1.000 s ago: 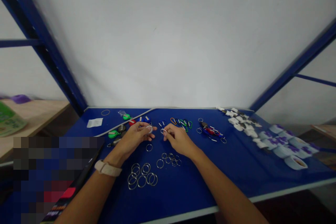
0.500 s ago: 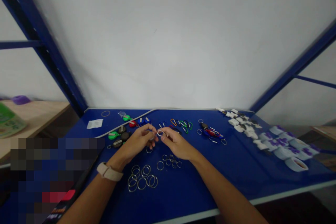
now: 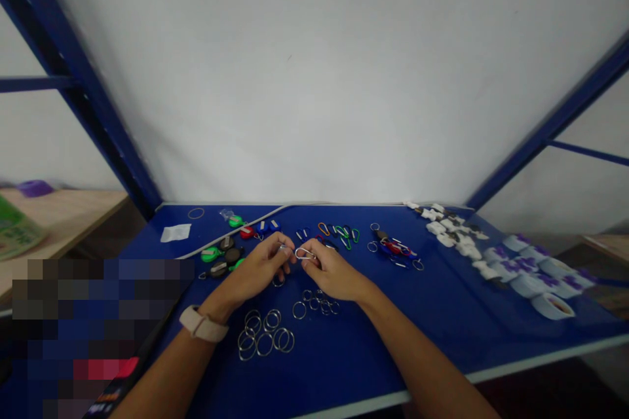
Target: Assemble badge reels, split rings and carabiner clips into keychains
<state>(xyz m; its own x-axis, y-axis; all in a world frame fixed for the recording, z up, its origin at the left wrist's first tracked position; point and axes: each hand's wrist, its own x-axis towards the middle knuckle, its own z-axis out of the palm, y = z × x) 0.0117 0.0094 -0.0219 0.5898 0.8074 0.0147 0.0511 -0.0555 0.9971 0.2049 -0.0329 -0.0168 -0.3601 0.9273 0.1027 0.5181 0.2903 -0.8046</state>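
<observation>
Both my hands meet over the middle of the blue table. My left hand, with a pale watch on its wrist, pinches a small metal key ring between thumb and fingers. My right hand pinches a silver carabiner clip whose tip touches that ring. Below the hands lie several loose large key rings and a cluster of smaller rings.
Coloured carabiners lie behind the hands, with green, black and red badge reels to the left. White and purple tape rolls and white clips line the right side. A white paper scrap sits far left. Blue shelf posts stand at both sides.
My hands have come together: the right hand brought the silver clip leftwards until it touches the ring in my left hand.
</observation>
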